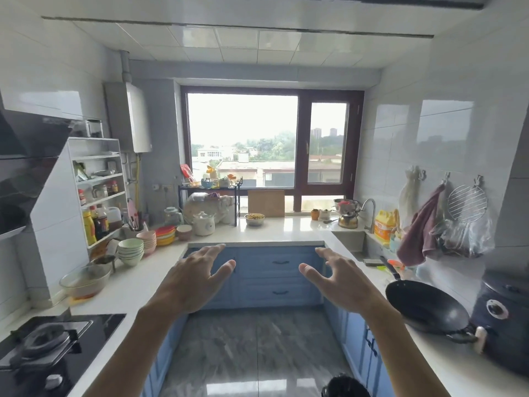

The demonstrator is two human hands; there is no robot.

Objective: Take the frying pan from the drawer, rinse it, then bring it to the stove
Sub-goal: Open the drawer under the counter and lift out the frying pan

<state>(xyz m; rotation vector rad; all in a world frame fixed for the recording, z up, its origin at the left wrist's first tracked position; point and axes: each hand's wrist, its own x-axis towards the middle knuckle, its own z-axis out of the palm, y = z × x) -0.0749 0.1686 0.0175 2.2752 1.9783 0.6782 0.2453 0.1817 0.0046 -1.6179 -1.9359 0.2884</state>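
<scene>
My left hand (pixel 194 276) and my right hand (pixel 340 279) are stretched out in front of me, fingers spread, holding nothing. Behind them are shut blue drawers (pixel 279 270) under the far counter, with dark handles. A black frying pan (pixel 426 306) rests on the white counter at the right, its handle pointing toward me. The gas stove (pixel 48 345) is a black glass hob at the lower left. The sink (pixel 355 240) with a curved tap (pixel 370 209) sits at the far right of the counter.
Stacked bowls (pixel 130 250), a glass bowl (pixel 84 280) and a spice rack (pixel 97 190) crowd the left counter. A dark rice cooker (pixel 506 316) stands at the right behind the pan. Cloths and a wire rack hang on the right wall. Grey tiled floor (pixel 257 353) lies between the cabinets.
</scene>
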